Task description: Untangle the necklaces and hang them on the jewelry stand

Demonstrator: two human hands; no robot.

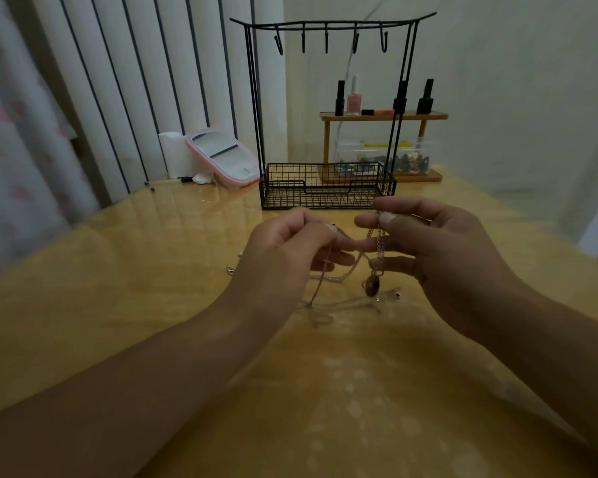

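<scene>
left hand (pixel 290 250) pinched a thin strand | right hand (pixel 439 257) pinched the silver chain (pixel 380 241), pendant (pixel 372 284) hanging below | necklaces (pixel 342 274) strung between both hands, trailing onto the table (pixel 118 270) | jewelry stand (pixel 328 108) straight ahead beyond the hands, hooks bare, nearer the right hand

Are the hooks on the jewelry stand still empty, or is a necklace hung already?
Empty. All five hooks on the jewelry stand hang bare; both hands hold the necklaces low.

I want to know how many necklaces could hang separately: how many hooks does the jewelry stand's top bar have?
5, all bare, in a row under the jewelry stand top bar: far left, next, middle, fourth, far right. None seems hidden.
</scene>
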